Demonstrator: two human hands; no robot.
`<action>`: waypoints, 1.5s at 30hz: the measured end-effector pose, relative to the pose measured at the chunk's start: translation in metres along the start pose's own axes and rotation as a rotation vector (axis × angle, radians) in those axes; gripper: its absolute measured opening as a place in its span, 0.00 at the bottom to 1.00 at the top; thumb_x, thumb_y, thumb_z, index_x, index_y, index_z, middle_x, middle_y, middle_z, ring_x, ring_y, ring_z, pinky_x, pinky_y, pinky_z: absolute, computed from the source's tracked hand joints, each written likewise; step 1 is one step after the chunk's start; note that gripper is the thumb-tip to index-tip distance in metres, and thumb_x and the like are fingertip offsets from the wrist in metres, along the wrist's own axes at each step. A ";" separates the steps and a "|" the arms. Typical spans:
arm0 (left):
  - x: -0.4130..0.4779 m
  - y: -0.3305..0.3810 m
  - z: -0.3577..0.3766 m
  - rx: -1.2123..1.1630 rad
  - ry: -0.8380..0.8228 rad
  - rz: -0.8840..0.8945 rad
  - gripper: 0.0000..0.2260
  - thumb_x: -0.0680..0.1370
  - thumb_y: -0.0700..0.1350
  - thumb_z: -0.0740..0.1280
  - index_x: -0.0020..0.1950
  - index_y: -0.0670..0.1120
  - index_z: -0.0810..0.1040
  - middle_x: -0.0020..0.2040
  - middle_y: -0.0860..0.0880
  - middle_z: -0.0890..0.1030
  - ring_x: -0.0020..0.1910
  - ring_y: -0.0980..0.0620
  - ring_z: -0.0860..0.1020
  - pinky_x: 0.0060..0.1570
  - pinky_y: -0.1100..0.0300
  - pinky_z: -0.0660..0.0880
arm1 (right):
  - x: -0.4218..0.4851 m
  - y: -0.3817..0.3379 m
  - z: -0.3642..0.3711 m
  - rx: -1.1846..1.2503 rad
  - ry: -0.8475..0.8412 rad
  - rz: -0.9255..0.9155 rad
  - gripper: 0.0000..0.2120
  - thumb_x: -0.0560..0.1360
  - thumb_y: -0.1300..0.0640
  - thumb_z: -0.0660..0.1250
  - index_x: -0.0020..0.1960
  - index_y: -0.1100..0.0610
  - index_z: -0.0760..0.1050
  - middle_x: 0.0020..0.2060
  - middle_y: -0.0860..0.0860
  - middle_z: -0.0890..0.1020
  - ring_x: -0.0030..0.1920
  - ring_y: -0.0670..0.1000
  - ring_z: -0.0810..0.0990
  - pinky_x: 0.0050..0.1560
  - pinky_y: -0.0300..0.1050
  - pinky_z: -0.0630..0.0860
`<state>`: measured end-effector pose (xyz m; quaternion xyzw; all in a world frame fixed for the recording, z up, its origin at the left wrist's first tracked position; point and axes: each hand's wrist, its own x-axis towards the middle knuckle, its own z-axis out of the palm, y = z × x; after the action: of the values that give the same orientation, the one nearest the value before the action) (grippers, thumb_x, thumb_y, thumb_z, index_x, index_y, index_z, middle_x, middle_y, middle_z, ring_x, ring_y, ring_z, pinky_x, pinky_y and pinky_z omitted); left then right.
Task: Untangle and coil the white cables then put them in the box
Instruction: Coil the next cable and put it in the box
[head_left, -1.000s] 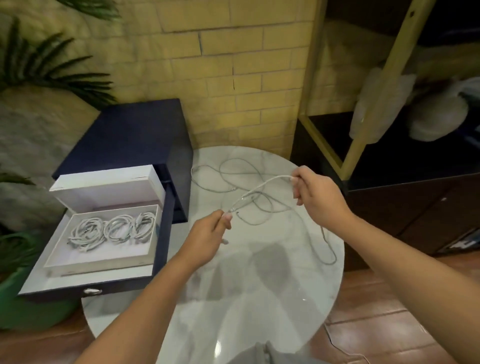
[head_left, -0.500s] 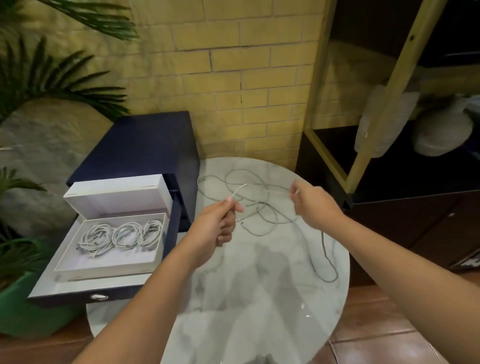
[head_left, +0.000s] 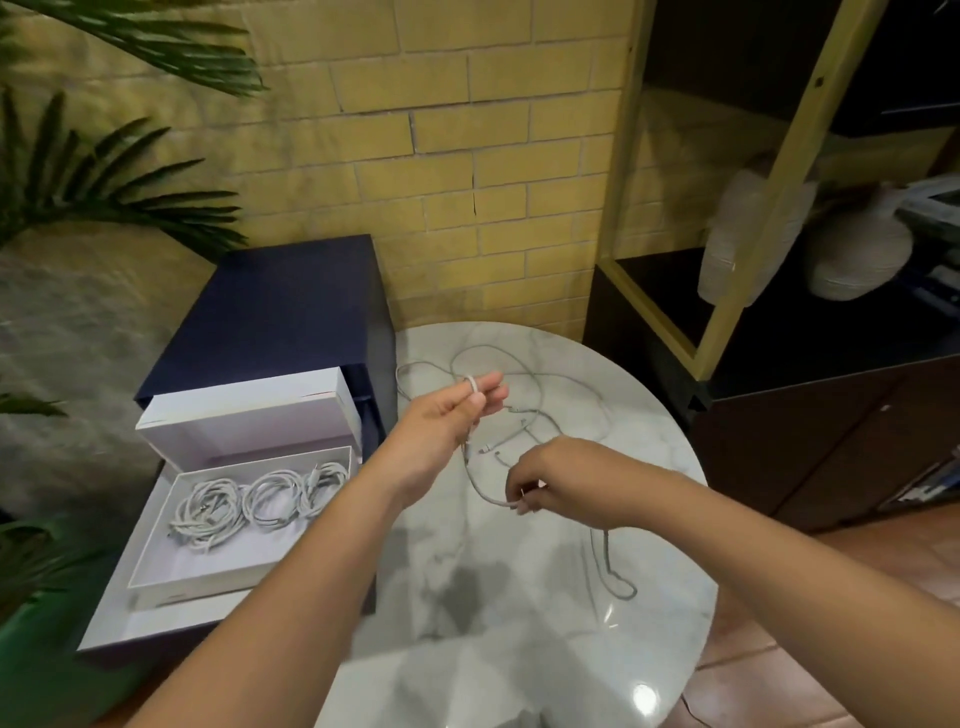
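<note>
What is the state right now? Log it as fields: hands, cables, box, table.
left hand: raised, holds the cable looped over a finger
right hand: pinches the same cable lower down
tangle: loose white cables spread on the table
box: open, lid upright behind it
coiled cables: three bundles side by side in the box

There is a single wide-angle view from the person's head, facing forward and down onto the round marble surface (head_left: 519, 623). It sits close. Both forearms enter from the bottom edge, and the left hand (head_left: 447, 415) and right hand (head_left: 561, 483) hold the white cable (head_left: 475, 478) mid-frame. The box (head_left: 208, 587) is at the left, with the brick wall (head_left: 467, 156) beyond.
</note>
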<state>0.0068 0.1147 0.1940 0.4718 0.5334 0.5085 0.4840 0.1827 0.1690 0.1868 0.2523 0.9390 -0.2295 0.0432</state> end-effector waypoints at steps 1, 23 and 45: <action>-0.001 -0.001 -0.003 -0.026 -0.001 0.007 0.12 0.83 0.43 0.56 0.63 0.54 0.74 0.59 0.53 0.81 0.62 0.56 0.77 0.68 0.56 0.67 | 0.001 -0.001 -0.002 -0.039 0.002 0.011 0.05 0.77 0.53 0.65 0.50 0.50 0.79 0.44 0.47 0.82 0.45 0.45 0.77 0.47 0.46 0.75; -0.016 -0.027 -0.018 0.683 -0.141 -0.013 0.11 0.83 0.42 0.56 0.48 0.43 0.77 0.47 0.51 0.84 0.49 0.56 0.81 0.44 0.72 0.71 | 0.004 -0.006 -0.015 -0.263 0.222 -0.003 0.09 0.79 0.52 0.63 0.56 0.49 0.80 0.48 0.45 0.76 0.52 0.47 0.71 0.51 0.43 0.70; -0.009 0.000 -0.007 0.450 -0.179 -0.234 0.15 0.83 0.52 0.56 0.51 0.46 0.79 0.31 0.54 0.68 0.30 0.56 0.65 0.29 0.64 0.65 | 0.028 0.028 -0.015 -0.339 0.488 -0.127 0.06 0.76 0.63 0.66 0.50 0.54 0.75 0.41 0.46 0.77 0.43 0.49 0.69 0.44 0.43 0.69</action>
<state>0.0009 0.1052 0.1946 0.5460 0.6389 0.2739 0.4677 0.1728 0.2098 0.1831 0.2302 0.9605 -0.0043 -0.1566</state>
